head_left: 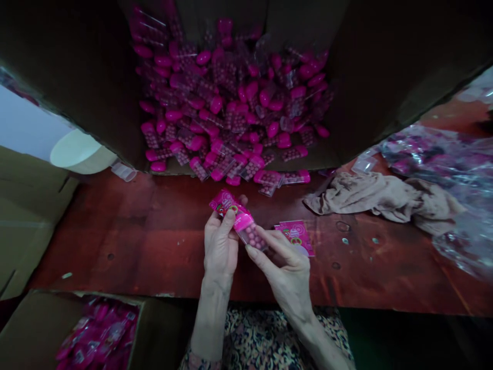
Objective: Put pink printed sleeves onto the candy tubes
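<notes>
My left hand [222, 239] pinches a pink printed wrapper [228, 204] between thumb and fingers. A small clear candy container [252, 234] full of pink balls has its upper end in or against this wrapper; which one I cannot tell. At its lower end, the thumb and fingers of my right hand [285, 262] grip the container. Just beyond my right hand, a few flat pink printed wrappers [302, 235] lie on the red wooden table [154, 252], partly covered by that hand.
A large cardboard box [370, 77] on its side spills many pink-capped candy containers [231, 113] toward me. To the right are a crumpled cloth [377, 195] and clear plastic bags [454, 169]. A white bowl [82, 154] stands left; a lower carton [140, 318] holds pink packets [102, 334].
</notes>
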Available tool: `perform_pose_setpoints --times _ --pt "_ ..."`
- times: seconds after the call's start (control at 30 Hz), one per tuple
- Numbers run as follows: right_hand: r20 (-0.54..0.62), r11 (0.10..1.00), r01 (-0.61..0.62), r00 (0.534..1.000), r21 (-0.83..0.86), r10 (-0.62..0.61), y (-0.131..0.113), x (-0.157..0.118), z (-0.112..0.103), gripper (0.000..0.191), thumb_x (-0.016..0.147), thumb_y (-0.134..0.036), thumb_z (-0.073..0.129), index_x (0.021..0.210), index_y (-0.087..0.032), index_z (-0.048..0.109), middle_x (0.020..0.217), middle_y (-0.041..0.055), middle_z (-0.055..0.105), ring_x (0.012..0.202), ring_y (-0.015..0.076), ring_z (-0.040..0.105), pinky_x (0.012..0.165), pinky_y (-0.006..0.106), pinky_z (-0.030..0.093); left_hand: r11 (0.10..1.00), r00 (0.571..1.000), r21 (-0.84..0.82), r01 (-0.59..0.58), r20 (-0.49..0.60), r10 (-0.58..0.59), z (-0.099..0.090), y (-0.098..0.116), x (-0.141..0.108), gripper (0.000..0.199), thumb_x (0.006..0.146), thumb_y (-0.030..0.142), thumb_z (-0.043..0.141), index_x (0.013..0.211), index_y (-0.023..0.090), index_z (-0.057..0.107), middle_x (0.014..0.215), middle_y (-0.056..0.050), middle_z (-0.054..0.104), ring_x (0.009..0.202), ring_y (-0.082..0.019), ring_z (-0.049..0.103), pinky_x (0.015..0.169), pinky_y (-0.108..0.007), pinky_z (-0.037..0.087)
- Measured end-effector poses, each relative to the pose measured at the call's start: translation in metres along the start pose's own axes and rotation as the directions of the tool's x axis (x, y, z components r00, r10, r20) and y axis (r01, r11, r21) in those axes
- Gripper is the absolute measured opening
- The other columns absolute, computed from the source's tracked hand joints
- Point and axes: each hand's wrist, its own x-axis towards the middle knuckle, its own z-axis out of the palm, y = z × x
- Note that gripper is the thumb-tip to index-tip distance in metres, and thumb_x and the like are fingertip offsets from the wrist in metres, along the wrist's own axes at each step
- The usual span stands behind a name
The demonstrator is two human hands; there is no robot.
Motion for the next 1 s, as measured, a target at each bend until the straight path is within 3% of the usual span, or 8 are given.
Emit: perform_pose_setpoints --times 0.17,0.33,0.4,0.57,0.77,0.9,1.0 --pt "-0.015 0.966 0.171 0.984 -0.192 -0.177 0.001 0.0 -0.003 0.034 0.077 -0.01 0.064 0.107 -0.025 0.068 0.09 0.0035 0.066 0.08 0.0158 0.063 0.073 0.029 0.054 0.995 0.995 0.016 0.1 -0.004 -0.099 0.001 -0.007 -0.004 0.025 0.066 0.034 0.074 0.076 0.012 0.066 0.078 -0.011 0.072 0.08 -0.022 0.068 0.077 -0.034 0.05" --pt "-0.029 0.905 0.293 0.948 -0.309 -0.316 0.001 0.002 -0.004 0.035 0.076 -0.008 0.064 0.108 -0.022 0.068 0.088 0.0044 0.067 0.077 0.0156 0.064 0.072 0.028 0.055 0.992 0.995 0.093 0.083 -0.066 -0.077 0.003 -0.011 -0.012 0.02 0.065 0.03 0.075 0.068 0.011 0.068 0.063 -0.007 0.071 0.073 -0.021 0.068 0.075 -0.033 0.051" --pt "-0.001 0.875 0.34 0.932 -0.343 -0.362 0.0 0.003 -0.006 0.035 0.077 -0.007 0.063 0.109 -0.022 0.068 0.09 0.0052 0.068 0.079 0.0163 0.065 0.074 0.028 0.055 0.988 0.991 0.093 0.127 -0.047 -0.123 0.003 -0.008 -0.014 0.02 0.066 0.03 0.074 0.067 0.011 0.068 0.062 -0.007 0.07 0.072 -0.021 0.068 0.074 -0.034 0.051" --pt "-0.004 0.912 0.266 0.96 -0.312 -0.281 -0.006 -0.001 -0.008 0.037 0.078 -0.012 0.065 0.112 -0.027 0.066 0.089 0.002 0.068 0.077 0.0152 0.065 0.071 0.026 0.056 0.976 0.98 0.098 0.194 0.028 -0.198 0.001 -0.001 -0.019 0.024 0.065 0.034 0.075 0.07 0.011 0.07 0.068 -0.01 0.071 0.071 -0.02 0.067 0.073 -0.032 0.051" --pt "0.06 0.929 0.292 0.956 -0.226 -0.286 -0.012 -0.007 -0.002 0.042 0.079 -0.005 0.059 0.117 -0.023 0.063 0.093 0.0054 0.066 0.082 0.0148 0.065 0.074 0.025 0.055 0.968 0.981 0.25 0.028 -0.194 0.021 0.001 0.002 -0.032 0.015 0.064 0.026 0.076 0.07 0.014 0.071 0.062 -0.001 0.068 0.054 -0.01 0.059 0.061 -0.022 0.047" --pt "0.023 0.977 0.18 0.984 -0.113 -0.178 -0.009 -0.005 -0.002 0.039 0.078 -0.01 0.064 0.113 -0.028 0.065 0.09 0.002 0.069 0.08 0.0147 0.065 0.071 0.026 0.057 0.977 0.985 0.159 0.143 -0.119 -0.125 0.002 0.003 -0.035 0.014 0.065 0.025 0.075 0.069 0.013 0.071 0.063 -0.002 0.069 0.058 -0.011 0.059 0.063 -0.023 0.047" --pt "0.001 0.978 0.18 0.984 -0.103 -0.181 -0.005 -0.006 -0.002 0.04 0.078 -0.008 0.064 0.112 -0.029 0.066 0.091 0.0012 0.07 0.081 0.015 0.066 0.073 0.027 0.057 0.973 0.985 0.168 0.155 -0.104 -0.139 0.001 0.003 -0.036 0.011 0.066 0.022 0.074 0.069 0.013 0.07 0.064 -0.002 0.069 0.058 -0.009 0.058 0.063 -0.021 0.047"
